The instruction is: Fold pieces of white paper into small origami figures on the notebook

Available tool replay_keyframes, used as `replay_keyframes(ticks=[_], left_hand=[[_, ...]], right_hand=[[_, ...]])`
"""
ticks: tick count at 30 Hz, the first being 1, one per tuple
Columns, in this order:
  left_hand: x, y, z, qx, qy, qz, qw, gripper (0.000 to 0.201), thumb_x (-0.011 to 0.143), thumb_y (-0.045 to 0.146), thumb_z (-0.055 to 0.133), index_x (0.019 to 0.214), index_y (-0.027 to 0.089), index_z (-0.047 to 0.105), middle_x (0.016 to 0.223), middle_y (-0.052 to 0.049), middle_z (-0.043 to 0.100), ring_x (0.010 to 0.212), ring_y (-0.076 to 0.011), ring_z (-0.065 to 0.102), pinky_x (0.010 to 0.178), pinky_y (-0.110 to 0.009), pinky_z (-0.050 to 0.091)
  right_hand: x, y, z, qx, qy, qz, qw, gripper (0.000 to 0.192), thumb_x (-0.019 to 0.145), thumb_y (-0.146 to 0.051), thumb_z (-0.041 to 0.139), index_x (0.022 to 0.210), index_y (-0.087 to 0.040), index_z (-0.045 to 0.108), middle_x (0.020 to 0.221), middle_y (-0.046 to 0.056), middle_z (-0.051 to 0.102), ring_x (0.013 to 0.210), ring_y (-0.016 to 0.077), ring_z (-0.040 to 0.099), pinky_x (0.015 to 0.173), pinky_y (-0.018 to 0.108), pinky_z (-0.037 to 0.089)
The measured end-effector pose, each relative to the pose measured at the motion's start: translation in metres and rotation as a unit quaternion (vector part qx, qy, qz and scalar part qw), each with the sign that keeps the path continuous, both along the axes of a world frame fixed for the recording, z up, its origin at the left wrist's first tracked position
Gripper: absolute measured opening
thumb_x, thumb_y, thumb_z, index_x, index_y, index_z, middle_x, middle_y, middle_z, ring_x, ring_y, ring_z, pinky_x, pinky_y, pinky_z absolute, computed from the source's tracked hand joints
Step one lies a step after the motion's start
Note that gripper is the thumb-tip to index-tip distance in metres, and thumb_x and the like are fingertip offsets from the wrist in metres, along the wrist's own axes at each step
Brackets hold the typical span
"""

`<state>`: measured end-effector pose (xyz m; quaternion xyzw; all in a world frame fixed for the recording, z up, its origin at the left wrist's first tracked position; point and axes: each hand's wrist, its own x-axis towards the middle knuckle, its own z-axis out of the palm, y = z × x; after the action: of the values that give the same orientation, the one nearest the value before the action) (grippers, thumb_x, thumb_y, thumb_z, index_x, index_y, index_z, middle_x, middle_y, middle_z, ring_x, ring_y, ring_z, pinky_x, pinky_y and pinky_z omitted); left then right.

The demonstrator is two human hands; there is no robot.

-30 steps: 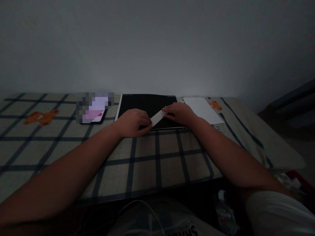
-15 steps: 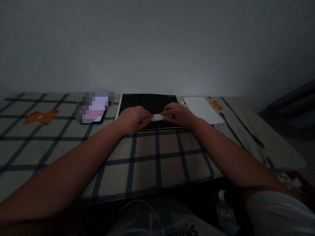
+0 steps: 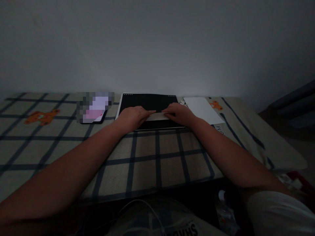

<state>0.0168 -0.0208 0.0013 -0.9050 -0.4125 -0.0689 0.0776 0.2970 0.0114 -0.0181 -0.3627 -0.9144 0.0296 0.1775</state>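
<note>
A folded strip of white paper (image 3: 157, 116) lies low over a black pad (image 3: 147, 101) with small white marks along its far corners. My left hand (image 3: 131, 118) has its fingers closed on the strip's left end, its index finger reaching along the far edge. At the right end, my right hand (image 3: 180, 114) pinches the paper between thumb and fingers. Both hands rest on or just above the pad, and they cover the ends of the strip.
Beside the pad on the right is a white sheet of paper (image 3: 204, 108). A phone (image 3: 98, 108), partly blurred out, lies to the left. Everything sits on a checked cloth (image 3: 145, 157) against a wall (image 3: 157, 46). Below the edge is a clear bottle (image 3: 226, 213).
The paper strip has turned and now shows a wider, flatter face. My left index finger has stretched along its far edge. My right fingers have shifted slightly.
</note>
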Motion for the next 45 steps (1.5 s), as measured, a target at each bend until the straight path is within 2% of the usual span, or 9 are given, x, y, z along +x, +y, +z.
replay_keyframes(ticks=[7,9,12,15,19,28,36,42,45], left_hand=[[0.004,-0.004,0.000,-0.015,-0.027,0.020,0.999,0.052,0.103,0.036,0.051,0.155,0.033,0.051,0.115,-0.006,0.076,0.106,-0.0242,0.071,0.083,-0.030,0.052],[0.006,-0.006,-0.001,-0.035,-0.069,0.032,0.996,0.053,0.102,0.033,0.052,0.155,0.031,0.051,0.123,-0.006,0.076,0.111,-0.0252,0.071,0.088,-0.033,0.054],[0.008,-0.007,-0.002,-0.045,-0.190,0.042,0.980,0.059,0.099,0.027,0.056,0.157,0.025,0.049,0.142,-0.007,0.068,0.121,-0.0245,0.069,0.100,-0.034,0.054],[0.008,-0.007,-0.005,-0.058,-0.279,0.049,0.957,0.067,0.095,0.023,0.061,0.159,0.022,0.045,0.147,-0.008,0.065,0.114,-0.0228,0.072,0.098,-0.033,0.057],[0.012,-0.009,-0.010,-0.077,-0.325,0.047,0.942,0.063,0.095,0.026,0.062,0.157,0.021,0.049,0.139,-0.008,0.071,0.106,-0.0223,0.074,0.093,-0.034,0.059],[0.018,-0.012,-0.009,-0.055,-0.258,0.026,0.964,0.032,0.099,0.030,0.057,0.120,0.021,0.080,0.089,-0.005,0.080,0.078,-0.0194,0.072,0.075,-0.032,0.056],[0.014,-0.008,-0.014,-0.090,-0.263,0.011,0.960,0.045,0.096,0.043,0.060,0.130,0.017,0.074,0.109,-0.010,0.078,0.094,-0.0241,0.071,0.082,-0.038,0.057],[0.008,-0.004,-0.007,-0.095,-0.165,-0.039,0.981,0.039,0.095,0.032,0.051,0.118,0.019,0.080,0.109,-0.011,0.072,0.106,-0.0278,0.064,0.094,-0.046,0.052],[0.005,-0.001,-0.007,-0.079,-0.136,-0.048,0.986,0.040,0.090,0.026,0.053,0.119,0.021,0.080,0.123,-0.012,0.069,0.117,-0.0300,0.061,0.101,-0.050,0.049]], right_hand=[[-0.003,-0.002,0.003,0.010,0.099,-0.046,0.994,0.027,0.100,-0.044,0.058,0.095,-0.020,0.071,0.094,0.008,0.071,0.088,0.0221,0.062,0.080,0.035,0.047],[-0.006,-0.005,0.006,0.035,0.148,-0.059,0.987,0.028,0.100,-0.046,0.058,0.101,-0.021,0.069,0.098,0.009,0.069,0.091,0.0234,0.062,0.082,0.037,0.048],[-0.009,-0.011,0.012,0.104,0.187,-0.093,0.972,0.036,0.098,-0.045,0.060,0.125,-0.022,0.063,0.124,0.015,0.064,0.116,0.0312,0.057,0.095,0.046,0.048],[-0.013,-0.017,0.016,0.153,0.122,-0.093,0.976,0.041,0.098,-0.037,0.060,0.137,-0.027,0.059,0.143,0.015,0.057,0.134,0.0368,0.047,0.107,0.055,0.039],[-0.020,-0.025,0.018,0.154,-0.006,-0.032,0.988,0.030,0.102,-0.025,0.052,0.126,-0.034,0.066,0.142,0.006,0.061,0.133,0.0318,0.049,0.108,0.051,0.037],[-0.025,-0.029,0.015,0.171,-0.039,0.013,0.984,0.035,0.104,-0.023,0.049,0.133,-0.034,0.065,0.141,0.005,0.063,0.133,0.0282,0.050,0.106,0.045,0.037],[-0.018,-0.021,0.015,0.123,-0.053,0.024,0.991,0.028,0.104,-0.022,0.050,0.112,-0.025,0.076,0.119,0.007,0.075,0.111,0.0252,0.062,0.089,0.040,0.044],[-0.010,-0.011,0.008,0.065,-0.022,0.025,0.997,0.029,0.098,-0.013,0.053,0.111,-0.021,0.078,0.121,0.008,0.078,0.110,0.0227,0.069,0.093,0.038,0.053],[-0.008,-0.007,0.002,0.032,-0.001,0.031,0.999,0.029,0.093,-0.010,0.057,0.109,-0.020,0.079,0.123,0.008,0.078,0.113,0.0228,0.071,0.098,0.039,0.055]])
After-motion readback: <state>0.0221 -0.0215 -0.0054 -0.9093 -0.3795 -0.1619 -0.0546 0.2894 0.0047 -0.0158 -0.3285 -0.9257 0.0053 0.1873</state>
